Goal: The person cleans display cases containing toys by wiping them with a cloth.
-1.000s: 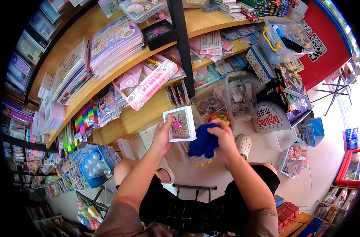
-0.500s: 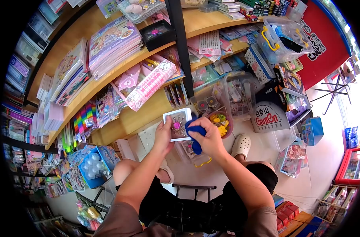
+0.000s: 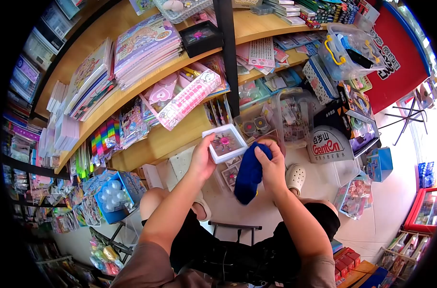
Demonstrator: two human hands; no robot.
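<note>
My left hand (image 3: 202, 159) grips a small white square box (image 3: 232, 154) by its left edge, thumb on the rim. Through its see-through top shows a spinner-like piece (image 3: 224, 141) with a pink centre and thin metallic arms. To the right, my right hand (image 3: 273, 165) pinches a dark blue cloth (image 3: 248, 180) that hangs down in folds beside the box, its upper end close to the box's right corner. Below both hands, a clear container (image 3: 223, 181) with small white boxes is partly covered. Behind them sits a clear bin (image 3: 257, 117) of similar small boxes.
Wooden shelves (image 3: 146, 86) curve across the front, with a black post (image 3: 226, 62) between sections. A black box (image 3: 199, 38) with a pink-centred piece sits on the upper shelf. Several plastic bins and a Ganten carton (image 3: 330, 146) stand at right. A blue box (image 3: 115, 197) stands at left.
The cloth was bunched against the box's right side; my right hand has drawn it slightly right and down, and it now hangs longer. The box is tilted more, its top fully exposed.
</note>
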